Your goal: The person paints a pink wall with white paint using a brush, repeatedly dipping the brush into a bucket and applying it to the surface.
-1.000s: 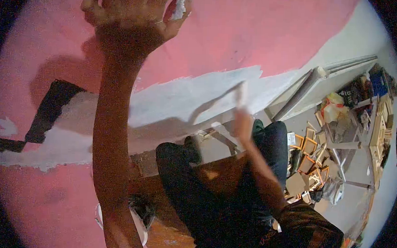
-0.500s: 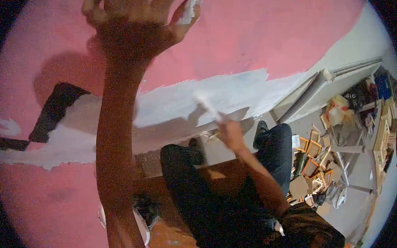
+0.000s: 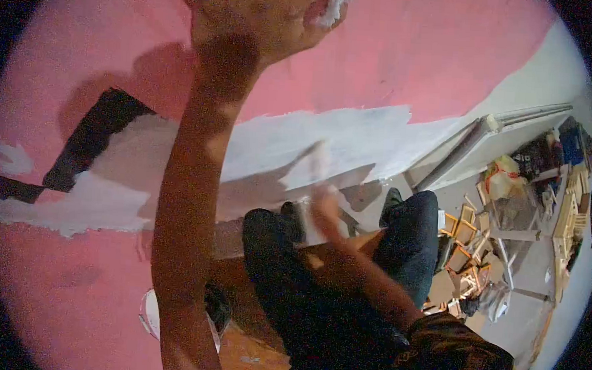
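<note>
My left hand [image 3: 258, 15] is raised at the top against the pink wall [image 3: 397, 49], its fingertips cut off by the frame edge. The thumb stands apart, with a white patch [image 3: 335, 7] on it that looks like paint. Lower down, my right hand [image 3: 326, 203], smeared by motion, grips a pale paintbrush [image 3: 319, 161]. The brush is blurred too, and points up over the white painted band [image 3: 366, 132] on the wall. Its shadow falls on the band beside it.
My bent legs [image 3: 410, 238] are below, over a brown wooden surface [image 3: 253, 360]. A white bucket [image 3: 150, 315] is partly behind my left forearm. White panels [image 3: 472, 141] lean at right, near piled wooden frames [image 3: 466, 254] and a plastic bag [image 3: 504, 179].
My left hand has moved up and to the right in view. The right hand has shifted left and slightly down, and the brush has swung more upright.
</note>
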`<state>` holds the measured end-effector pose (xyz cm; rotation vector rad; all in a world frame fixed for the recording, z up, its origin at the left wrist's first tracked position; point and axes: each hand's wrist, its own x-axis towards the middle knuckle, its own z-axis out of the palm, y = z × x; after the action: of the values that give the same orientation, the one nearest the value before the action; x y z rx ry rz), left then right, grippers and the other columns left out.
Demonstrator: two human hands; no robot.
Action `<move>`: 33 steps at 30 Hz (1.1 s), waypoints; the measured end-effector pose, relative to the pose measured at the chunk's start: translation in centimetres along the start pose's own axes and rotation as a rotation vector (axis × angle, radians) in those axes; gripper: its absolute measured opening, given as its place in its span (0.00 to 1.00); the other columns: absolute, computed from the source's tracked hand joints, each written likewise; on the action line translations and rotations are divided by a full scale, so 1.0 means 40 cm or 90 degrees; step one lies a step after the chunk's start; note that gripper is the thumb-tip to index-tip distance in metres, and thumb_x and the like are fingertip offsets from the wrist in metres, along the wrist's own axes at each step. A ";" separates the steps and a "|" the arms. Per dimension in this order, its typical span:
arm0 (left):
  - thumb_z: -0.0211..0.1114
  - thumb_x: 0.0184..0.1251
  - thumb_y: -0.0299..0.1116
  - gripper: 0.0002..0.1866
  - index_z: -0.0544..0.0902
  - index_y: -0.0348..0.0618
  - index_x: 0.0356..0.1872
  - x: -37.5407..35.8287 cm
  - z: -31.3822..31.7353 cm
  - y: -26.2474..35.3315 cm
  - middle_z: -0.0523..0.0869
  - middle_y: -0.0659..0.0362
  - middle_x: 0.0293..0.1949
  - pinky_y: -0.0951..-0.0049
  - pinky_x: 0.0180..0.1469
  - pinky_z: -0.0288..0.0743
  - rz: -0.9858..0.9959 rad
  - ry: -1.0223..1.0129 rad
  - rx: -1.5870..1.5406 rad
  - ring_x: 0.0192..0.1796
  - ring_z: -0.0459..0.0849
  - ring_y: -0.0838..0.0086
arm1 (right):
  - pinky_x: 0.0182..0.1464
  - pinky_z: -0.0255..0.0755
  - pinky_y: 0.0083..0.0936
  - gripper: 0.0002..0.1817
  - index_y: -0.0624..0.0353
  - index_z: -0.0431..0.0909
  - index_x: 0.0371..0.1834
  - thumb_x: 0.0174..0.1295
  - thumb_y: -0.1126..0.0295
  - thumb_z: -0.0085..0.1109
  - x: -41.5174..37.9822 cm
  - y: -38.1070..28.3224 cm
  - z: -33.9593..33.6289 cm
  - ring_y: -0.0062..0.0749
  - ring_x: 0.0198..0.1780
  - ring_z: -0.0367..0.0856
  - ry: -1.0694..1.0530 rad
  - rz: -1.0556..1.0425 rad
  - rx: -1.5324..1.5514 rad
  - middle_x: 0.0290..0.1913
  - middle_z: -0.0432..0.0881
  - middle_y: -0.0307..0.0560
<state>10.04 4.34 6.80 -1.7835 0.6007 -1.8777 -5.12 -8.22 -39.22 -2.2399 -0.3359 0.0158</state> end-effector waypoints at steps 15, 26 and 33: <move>0.55 0.64 0.49 0.15 0.78 0.56 0.46 0.012 -0.052 0.008 0.73 0.58 0.66 0.55 0.61 0.54 -0.025 -0.092 -0.020 0.70 0.65 0.62 | 0.39 0.74 0.31 0.12 0.65 0.82 0.44 0.66 0.68 0.55 0.058 0.085 -0.374 0.32 0.35 0.80 -0.006 -0.010 0.119 0.37 0.84 0.52; 0.55 0.64 0.48 0.14 0.78 0.56 0.45 0.003 -0.018 0.010 0.73 0.58 0.66 0.55 0.59 0.55 -0.008 -0.008 -0.009 0.70 0.65 0.63 | 0.40 0.66 0.34 0.13 0.64 0.73 0.47 0.70 0.65 0.45 0.057 0.243 -0.379 0.33 0.37 0.71 0.256 0.146 0.118 0.33 0.72 0.46; 0.56 0.65 0.49 0.16 0.77 0.55 0.48 0.011 -0.035 0.014 0.73 0.58 0.67 0.54 0.59 0.56 -0.006 -0.052 0.005 0.69 0.65 0.62 | 0.32 0.77 0.46 0.16 0.64 0.70 0.47 0.69 0.61 0.47 -0.046 -0.332 -0.013 0.54 0.28 0.82 -0.276 -0.029 -0.054 0.29 0.82 0.57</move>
<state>8.64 3.62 6.73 -1.8511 0.5544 -1.8003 -9.94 -1.06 -28.96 -2.3007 -0.6304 0.4760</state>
